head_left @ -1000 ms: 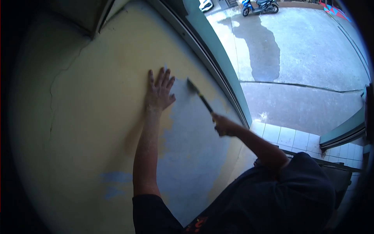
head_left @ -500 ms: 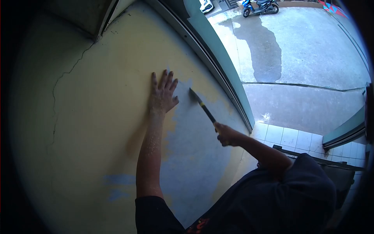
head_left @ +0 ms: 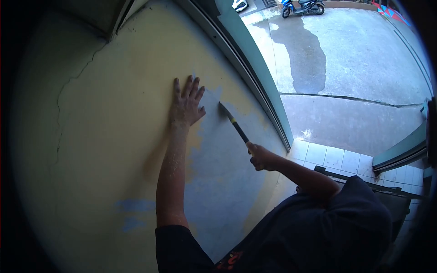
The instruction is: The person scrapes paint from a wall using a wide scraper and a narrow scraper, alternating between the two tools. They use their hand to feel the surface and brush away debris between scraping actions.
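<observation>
Holding left hand (head_left: 185,108) open, palm away from camera, with fingers (head_left: 190,86) spread toward top of view and thumb (head_left: 202,111) angled out right. Reaching up with left forearm (head_left: 171,182), near vertical in view, flecked with pale specks (head_left: 173,166). Curling right hand (head_left: 259,157) into closed grip; angling right forearm (head_left: 302,175) up-left from lower right.

- Left hand (head_left: 186,109): on wall (head_left: 114,123), at left edge of patch (head_left: 223,168).
- Scraper (head_left: 234,122): in right hand (head_left: 261,157), over patch.
- Crack (head_left: 58,113): in wall, far left.
- Frame (head_left: 248,68): along wall's right edge.
- Motorcycle (head_left: 302,8): outside, beyond frame.
</observation>
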